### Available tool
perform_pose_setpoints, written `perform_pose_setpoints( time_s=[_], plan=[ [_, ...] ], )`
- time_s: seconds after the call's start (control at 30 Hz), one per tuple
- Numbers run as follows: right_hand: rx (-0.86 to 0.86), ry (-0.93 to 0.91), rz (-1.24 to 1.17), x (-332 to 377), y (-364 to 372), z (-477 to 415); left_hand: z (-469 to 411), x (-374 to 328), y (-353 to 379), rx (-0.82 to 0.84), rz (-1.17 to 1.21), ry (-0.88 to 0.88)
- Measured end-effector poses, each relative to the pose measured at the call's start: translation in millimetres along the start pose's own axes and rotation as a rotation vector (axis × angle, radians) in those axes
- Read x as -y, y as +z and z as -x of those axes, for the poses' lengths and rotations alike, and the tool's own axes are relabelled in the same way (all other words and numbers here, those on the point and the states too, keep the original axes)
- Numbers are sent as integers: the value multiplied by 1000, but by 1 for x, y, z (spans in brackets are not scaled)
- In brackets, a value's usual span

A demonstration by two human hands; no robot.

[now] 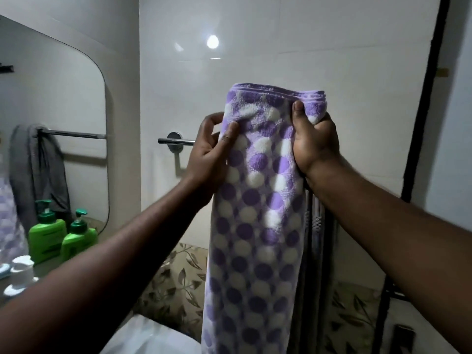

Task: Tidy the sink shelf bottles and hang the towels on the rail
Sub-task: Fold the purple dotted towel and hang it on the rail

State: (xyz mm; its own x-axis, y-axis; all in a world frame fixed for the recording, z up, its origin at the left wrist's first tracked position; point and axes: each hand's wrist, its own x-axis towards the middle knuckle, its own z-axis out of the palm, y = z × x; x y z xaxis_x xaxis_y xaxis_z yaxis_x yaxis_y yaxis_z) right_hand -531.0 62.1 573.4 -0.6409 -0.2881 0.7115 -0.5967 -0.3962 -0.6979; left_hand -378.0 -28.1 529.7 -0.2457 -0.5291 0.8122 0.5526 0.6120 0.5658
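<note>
**Both hands grip the towel by the rail**

Both hands hold a purple-and-white dotted towel [258, 200] up against the white tiled wall [306, 60]. The right hand [315, 141] is clenched on the towel's top right corner, thumb pressed over the folded edge. The left hand [212, 152] pinches the left edge a little lower, thumb on the front and fingers curled behind. The towel is folded lengthwise and hangs straight down from the hands, its lower end running out of view at the bottom.

A chrome rail [176, 141] juts from a round wall mount just left of the left hand; the rest of it is hidden behind hands and towel. Whether the towel lies over the rail cannot be told. A grey striped towel [316, 226] hangs behind the dotted one, showing along its right side.

At far left a green pump bottle [78, 238] stands on the shelf against the mirror [51, 98]. A white bottle [21, 272] stands nearer the camera. The mirror shows a grey towel on a rail.
</note>
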Motion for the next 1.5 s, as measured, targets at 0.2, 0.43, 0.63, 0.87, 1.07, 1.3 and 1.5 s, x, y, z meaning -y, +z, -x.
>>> perform_pose_setpoints(
  time_s=[0.2, 0.43, 0.63, 0.87, 1.07, 1.3, 1.5],
  plan=[
    [-1, 28, 67, 16, 80, -37, -52, -2, -61, 78, -80, -12],
    [4, 66, 119, 21, 140, -89, -118, 16, -88, -6, -247, 69],
    [-21, 40, 180, 13, 180, -120, -149, 32, -91, -139, -523, 226],
    [-90, -2, 310, -26, 207, -128, -106, 94, -68, -125, -1280, 574],
    [-82, -303, 495, -32, 198, -117, -101, 111, -66, -82, -1298, 436],
    [379, -864, 773, -25, 173, -82, -114, 113, -70, -40, -1298, 363],
    [543, -727, 879, -37, 179, -72, -115, 110, -73, -28, -1293, 417]
  ],
)
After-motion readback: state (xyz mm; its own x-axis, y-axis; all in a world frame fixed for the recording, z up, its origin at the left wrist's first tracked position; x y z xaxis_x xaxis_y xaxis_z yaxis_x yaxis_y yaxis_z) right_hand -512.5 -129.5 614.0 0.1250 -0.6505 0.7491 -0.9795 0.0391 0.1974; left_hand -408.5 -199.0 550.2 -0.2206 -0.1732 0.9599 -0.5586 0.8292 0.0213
